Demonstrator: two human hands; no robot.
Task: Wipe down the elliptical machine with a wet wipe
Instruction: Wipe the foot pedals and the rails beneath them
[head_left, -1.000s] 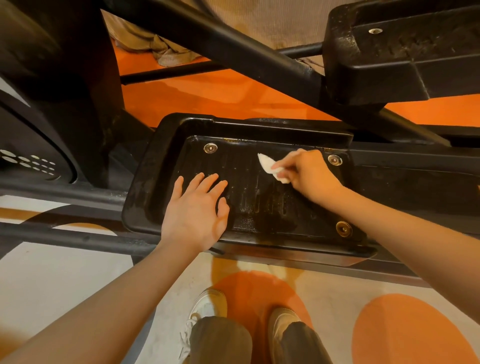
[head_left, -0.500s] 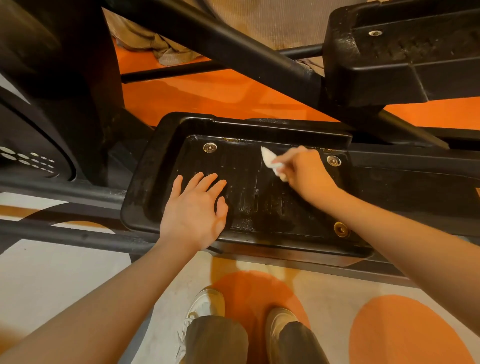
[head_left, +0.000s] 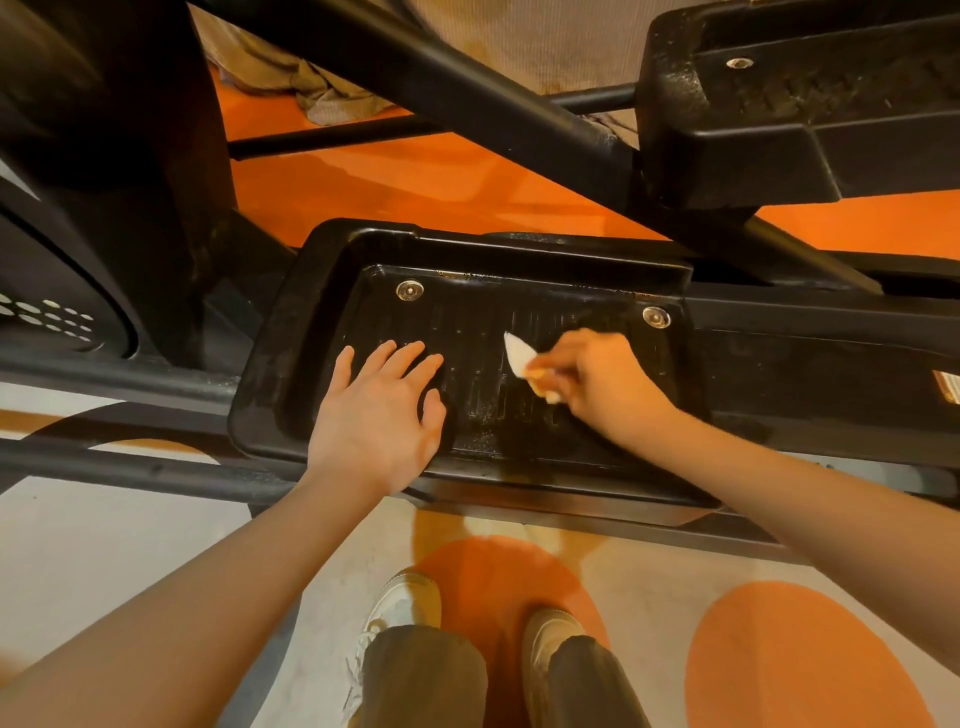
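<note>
Black pedal (head_left: 322, 332): left hand (head_left: 379, 415) flat, fingers spread; right hand (head_left: 597, 384) pinching one wipe (head_left: 518, 353).

pedal tray (head_left: 291, 374) open above | diagonal bar (head_left: 467, 88) crosses behind

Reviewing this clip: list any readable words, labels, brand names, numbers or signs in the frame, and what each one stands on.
None can be read.
Foot pedal: no text shows; only round metal bolts.
Wet wipe in the right hand: plain white.
Machine housing: a pattern of pale dots, not letters.
Small orange-lit patch at the right edge: cut off and blurred, cannot be read.
</note>
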